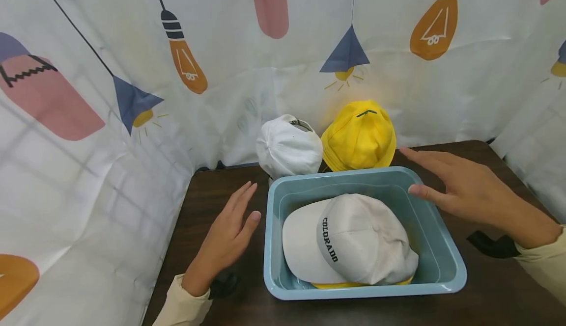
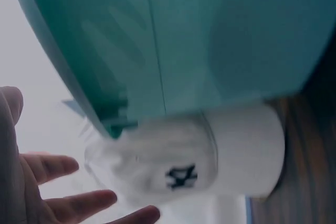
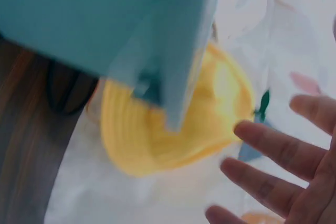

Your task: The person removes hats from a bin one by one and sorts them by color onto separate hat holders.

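Head view: left grip [image 1: 227, 235] and right grip [image 1: 464, 183] are wide, flanking blue bin [image 1: 435, 237] on dark surface [image 1: 205, 201]; white COLORADO cap [image 1: 358, 237] sits inside, yellow hat [image 1: 360, 137] behind.

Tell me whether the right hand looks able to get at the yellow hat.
Likely yes: the right hand, its grip empty, is close to the yellow hat, with nothing visible between them; the blue bin sits in front of the hat.

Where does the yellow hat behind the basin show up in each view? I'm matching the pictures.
Head: the yellow hat is just right of centre, behind the basin.
Left wrist: not in it.
Right wrist: the yellow hat is around the middle, partly hidden by the basin's corner.
Shared landmark: the basin, in all three.
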Tool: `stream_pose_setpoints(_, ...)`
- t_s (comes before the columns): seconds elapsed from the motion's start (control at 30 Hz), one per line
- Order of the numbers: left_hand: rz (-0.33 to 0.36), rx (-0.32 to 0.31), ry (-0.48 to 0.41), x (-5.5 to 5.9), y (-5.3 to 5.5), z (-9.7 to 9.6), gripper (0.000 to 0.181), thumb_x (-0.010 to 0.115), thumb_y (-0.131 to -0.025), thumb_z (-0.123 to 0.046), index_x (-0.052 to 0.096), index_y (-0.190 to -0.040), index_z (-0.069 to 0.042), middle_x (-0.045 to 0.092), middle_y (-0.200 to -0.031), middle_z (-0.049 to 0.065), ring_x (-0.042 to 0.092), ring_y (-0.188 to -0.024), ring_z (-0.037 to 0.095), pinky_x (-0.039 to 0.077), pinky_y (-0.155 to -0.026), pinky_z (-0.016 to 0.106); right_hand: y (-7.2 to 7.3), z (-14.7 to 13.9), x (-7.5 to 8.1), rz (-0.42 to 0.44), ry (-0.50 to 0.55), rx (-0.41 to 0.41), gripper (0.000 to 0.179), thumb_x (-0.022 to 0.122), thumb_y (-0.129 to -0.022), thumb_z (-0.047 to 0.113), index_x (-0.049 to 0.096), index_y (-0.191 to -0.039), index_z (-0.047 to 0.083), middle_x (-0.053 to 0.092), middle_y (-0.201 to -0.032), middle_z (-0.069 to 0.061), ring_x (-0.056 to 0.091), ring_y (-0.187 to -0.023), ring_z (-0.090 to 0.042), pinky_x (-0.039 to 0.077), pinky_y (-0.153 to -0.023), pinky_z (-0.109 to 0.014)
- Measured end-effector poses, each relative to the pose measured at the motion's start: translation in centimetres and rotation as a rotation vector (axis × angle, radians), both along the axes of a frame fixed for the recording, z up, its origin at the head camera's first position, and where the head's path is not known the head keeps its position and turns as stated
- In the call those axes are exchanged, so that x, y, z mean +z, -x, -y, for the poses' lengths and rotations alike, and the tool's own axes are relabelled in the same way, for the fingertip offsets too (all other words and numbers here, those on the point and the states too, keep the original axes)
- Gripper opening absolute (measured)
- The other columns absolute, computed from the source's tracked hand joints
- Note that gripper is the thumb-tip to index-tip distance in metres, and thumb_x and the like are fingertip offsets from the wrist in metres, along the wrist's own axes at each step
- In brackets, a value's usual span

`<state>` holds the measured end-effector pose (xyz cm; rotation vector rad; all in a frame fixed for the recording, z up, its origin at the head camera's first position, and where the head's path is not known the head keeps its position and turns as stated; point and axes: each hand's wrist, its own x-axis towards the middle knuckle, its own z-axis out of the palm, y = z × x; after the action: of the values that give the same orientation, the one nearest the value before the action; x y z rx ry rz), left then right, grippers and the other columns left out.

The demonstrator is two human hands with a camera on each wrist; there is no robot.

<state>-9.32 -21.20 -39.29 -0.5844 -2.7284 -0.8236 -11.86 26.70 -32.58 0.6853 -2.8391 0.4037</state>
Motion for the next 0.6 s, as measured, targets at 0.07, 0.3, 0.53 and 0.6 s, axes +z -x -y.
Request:
stream_pose_setpoints(0.07, 0.068, -0.035, -0.054, 0.1, -0.3, -0.4, 0.063, 0.054, -0.106, -0.031, 0.027, -0.163, -0.027, 0.032, -0.166, 0.004, 0.046, -0.145, 0.032, 0.044, -0.111, 0.061, -0.3, 1.0, 0.4, -0.026, -0.023, 0.075, 0.081, 0.077, -0.087, 0.049, 0.039, -0.158, 0.036, 0.062, -0.141, -0.007, 0.065, -0.109, -0.024, 0.056, -0.08, -0.05)
stream_pose_setpoints(0.3, 0.24, -0.084, -0.198, 0.1, -0.6, -1.7, 0.063, 0.047, -0.109, -0.034, 0.017, -0.164, -0.03, 0.033, -0.166, 0.006, 0.056, -0.135, 0.034, 0.052, -0.104, 0.057, -0.5, 3.6, 0.7, -0.023, -0.101, 0.268, 0.073, 0.074, -0.082, 0.067, 0.054, -0.147, 0.039, 0.07, -0.124, 0.004, 0.069, -0.104, -0.019, 0.06, -0.075, -0.045)
stream_pose_setpoints(0.53, 0.333, -0.134, -0.301, -0.1, -0.6, -2.7, 0.066, 0.048, -0.109, -0.031, 0.012, -0.165, -0.03, 0.031, -0.166, 0.005, 0.054, -0.138, 0.03, 0.05, -0.106, 0.057, -0.1, 5.1, 0.8, 0.025, -0.148, 0.422, 0.064, 0.071, -0.076, 0.074, 0.072, -0.128, 0.037, 0.067, -0.105, 0.016, 0.058, -0.084, -0.001, 0.053, -0.066, -0.025)
stream_pose_setpoints(0.6, 0.339, -0.14, -0.308, -0.1, -0.6, -2.9, 0.068, 0.049, -0.108, -0.028, 0.01, -0.165, -0.03, 0.031, -0.167, 0.004, 0.049, -0.142, 0.03, 0.046, -0.109, 0.06, 0.1, 5.6, 0.8, 0.034, -0.166, 0.461, 0.06, 0.075, -0.075, 0.071, 0.075, -0.122, 0.035, 0.066, -0.102, 0.015, 0.055, -0.081, -0.001, 0.051, -0.064, -0.024)
